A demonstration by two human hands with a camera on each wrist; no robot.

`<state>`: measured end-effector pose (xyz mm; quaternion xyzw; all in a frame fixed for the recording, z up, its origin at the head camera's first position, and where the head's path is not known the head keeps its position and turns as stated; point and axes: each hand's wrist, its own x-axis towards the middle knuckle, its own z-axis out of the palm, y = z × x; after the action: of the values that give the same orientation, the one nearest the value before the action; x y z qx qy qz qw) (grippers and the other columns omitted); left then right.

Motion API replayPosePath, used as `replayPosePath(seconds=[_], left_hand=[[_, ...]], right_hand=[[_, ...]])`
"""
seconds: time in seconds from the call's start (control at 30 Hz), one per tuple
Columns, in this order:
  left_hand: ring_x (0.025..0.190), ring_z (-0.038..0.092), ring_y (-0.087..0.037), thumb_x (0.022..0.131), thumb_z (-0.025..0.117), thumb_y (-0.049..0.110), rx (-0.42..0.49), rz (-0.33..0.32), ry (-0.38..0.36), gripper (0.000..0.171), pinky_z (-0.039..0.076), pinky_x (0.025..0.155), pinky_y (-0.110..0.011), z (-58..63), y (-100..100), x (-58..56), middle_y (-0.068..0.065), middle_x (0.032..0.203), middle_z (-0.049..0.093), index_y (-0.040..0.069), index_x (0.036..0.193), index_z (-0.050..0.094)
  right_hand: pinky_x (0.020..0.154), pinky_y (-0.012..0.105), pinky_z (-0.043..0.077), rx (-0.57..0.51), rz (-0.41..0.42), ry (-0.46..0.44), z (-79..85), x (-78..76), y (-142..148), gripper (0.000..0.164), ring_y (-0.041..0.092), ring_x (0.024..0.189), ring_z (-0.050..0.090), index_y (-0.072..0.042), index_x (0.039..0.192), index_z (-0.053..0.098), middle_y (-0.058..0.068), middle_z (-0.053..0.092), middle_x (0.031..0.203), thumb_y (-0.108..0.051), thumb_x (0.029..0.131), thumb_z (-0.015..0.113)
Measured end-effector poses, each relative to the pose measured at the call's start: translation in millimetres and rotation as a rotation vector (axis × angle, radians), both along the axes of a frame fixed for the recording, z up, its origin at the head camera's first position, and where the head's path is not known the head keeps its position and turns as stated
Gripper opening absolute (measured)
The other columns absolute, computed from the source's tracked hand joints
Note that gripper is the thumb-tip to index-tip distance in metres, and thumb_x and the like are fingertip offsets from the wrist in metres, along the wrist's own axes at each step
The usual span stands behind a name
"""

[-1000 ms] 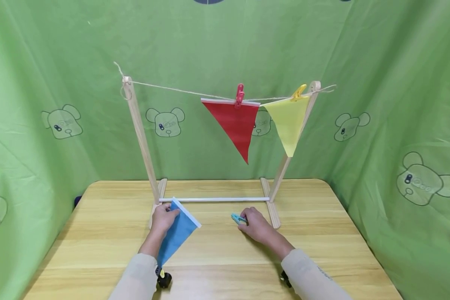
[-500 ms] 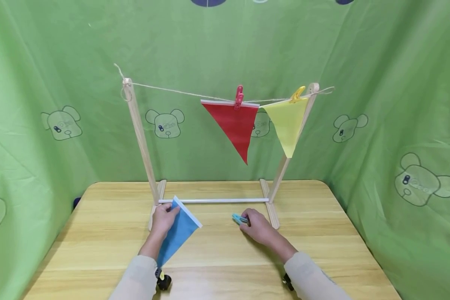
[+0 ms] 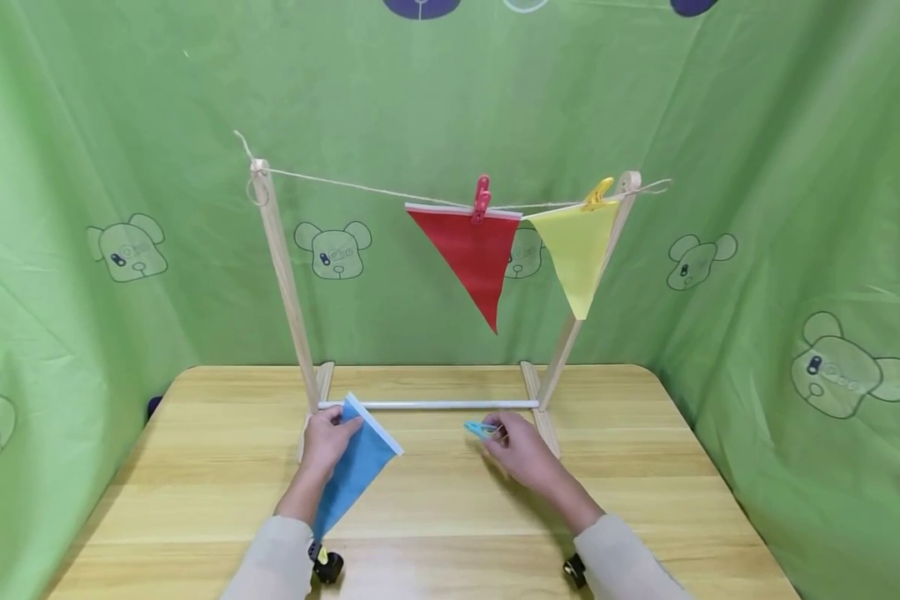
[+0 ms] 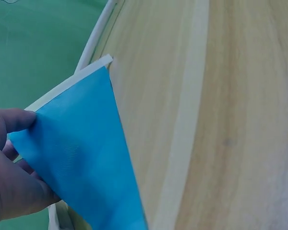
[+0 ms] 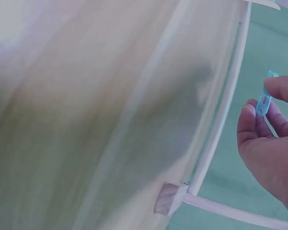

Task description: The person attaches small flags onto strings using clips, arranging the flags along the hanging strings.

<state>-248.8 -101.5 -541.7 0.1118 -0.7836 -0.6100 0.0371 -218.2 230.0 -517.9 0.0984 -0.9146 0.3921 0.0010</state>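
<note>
My left hand pinches a blue triangular pennant near one end of its white top band, thumb in front. The pennant slants, its tip pointing down toward the left sleeve; the left wrist view shows its blue face broadly. To the right, my right hand holds a light-blue clothespin between thumb and fingers, its nose pointing left. In the right wrist view the clothespin sticks out past the thumb. Above, a red pennant and a yellow pennant hang from a string.
A wooden frame with a left post, a right post and a white crossbar stands on the table. A red clothespin and a yellow clothespin grip the string. Green curtains surround the table.
My right hand has turned the light-blue clothespin nearer to level and lifted slightly. My left hand keeps the blue pennant in nearly the same place.
</note>
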Motion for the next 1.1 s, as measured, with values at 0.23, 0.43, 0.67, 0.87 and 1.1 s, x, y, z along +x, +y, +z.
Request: replayPosePath(seconds=[0.23,0.43,0.67,0.87,1.1], left_hand=[[0.078,0.051,-0.015,0.093,0.073,0.008,0.046,0.006,0.047,0.015,0.046,0.066,-0.025,10.5,1.7,1.3,-0.002,0.082,0.058,-0.006,0.099,0.072],[0.076,0.06,-0.01,0.093,0.074,0.007,0.102,0.019,0.056,0.02,0.051,0.067,-0.021,22.8,2.7,2.2,-0.006,0.086,0.07,-0.007,0.106,0.072],[0.078,0.065,-0.009,0.094,0.075,0.01,0.143,0.044,0.058,0.023,0.055,0.072,-0.021,30.1,5.7,1.7,-0.013,0.095,0.076,-0.007,0.11,0.072],[0.081,0.064,-0.011,0.095,0.074,0.012,0.145,0.041,0.077,0.021,0.054,0.075,-0.024,38.0,10.6,2.6,-0.009,0.089,0.074,-0.004,0.107,0.072],[0.075,0.055,-0.011,0.095,0.074,0.011,0.167,0.043,0.125,0.016,0.049,0.066,-0.022,51.6,12.0,1.8,0.002,0.077,0.063,-0.003,0.099,0.07]], right_hand=[[0.076,0.021,0.057,-0.061,-0.032,0.092,11.7,1.7,0.7,0.025,0.014,0.089,0.059,-0.004,0.118,0.065,0.008,0.061,0.101,-0.002,0.093,0.072],[0.078,0.02,0.057,-0.115,-0.042,0.132,21.7,1.4,0.6,0.025,0.015,0.089,0.058,-0.003,0.116,0.066,0.008,0.061,0.101,0.0,0.092,0.072],[0.081,0.022,0.057,-0.125,-0.049,0.169,29.7,3.1,0.9,0.028,0.016,0.092,0.06,-0.002,0.119,0.068,0.007,0.064,0.102,-0.006,0.092,0.075],[0.083,0.025,0.058,-0.119,-0.07,0.207,39.2,3.8,0.0,0.032,0.017,0.093,0.061,-0.001,0.121,0.067,0.007,0.065,0.103,-0.007,0.091,0.078],[0.083,0.029,0.06,-0.144,-0.076,0.243,57.0,2.3,-2.6,0.032,0.02,0.092,0.063,-0.003,0.118,0.067,0.011,0.067,0.103,-0.005,0.089,0.08]])
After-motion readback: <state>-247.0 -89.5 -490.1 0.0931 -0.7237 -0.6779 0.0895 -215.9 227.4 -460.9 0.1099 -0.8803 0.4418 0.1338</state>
